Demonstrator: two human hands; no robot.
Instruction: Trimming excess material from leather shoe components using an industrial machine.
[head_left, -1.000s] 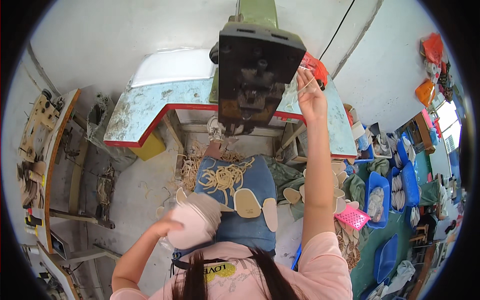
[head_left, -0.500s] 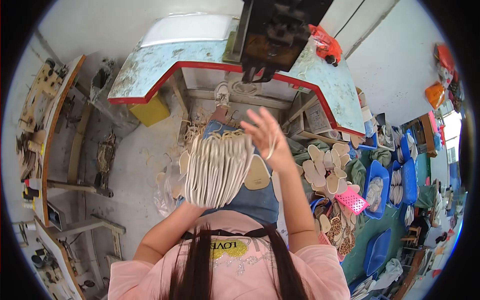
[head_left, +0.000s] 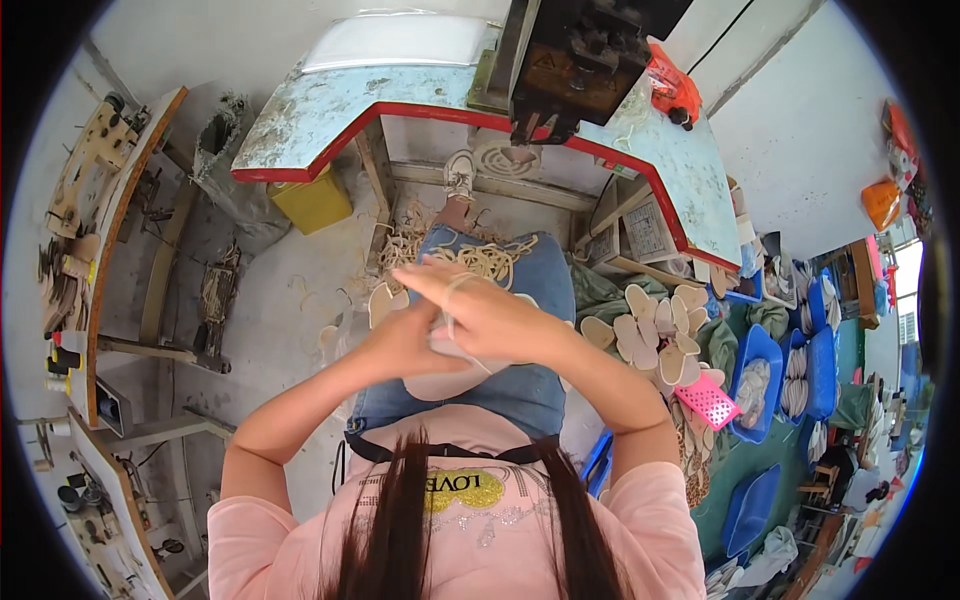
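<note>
My left hand (head_left: 400, 345) is closed round a thick stack of pale shoe soles (head_left: 440, 388), held over my lap; mostly the flat lower face shows below my wrists. Across the top lies my right hand (head_left: 490, 318), fingers straight and pressed together, pointing left. A thin pale elastic band (head_left: 452, 298) is looped over those fingers and runs down toward the stack. The hands touch and hide most of the soles. Curly cream trimmings (head_left: 490, 262) lie on my jeans just beyond them.
Ahead stands a pale blue table (head_left: 400, 90) with a red edge and a black machine (head_left: 575, 80). Loose soles (head_left: 645, 325), a pink basket (head_left: 709, 400) and blue bins (head_left: 755, 375) are at right. A sewing bench (head_left: 120, 230) is at left.
My right hand has come down from beside the stack onto it, bringing the band. The stack has turned, so its row of edges no longer shows. The view has shifted slightly.
</note>
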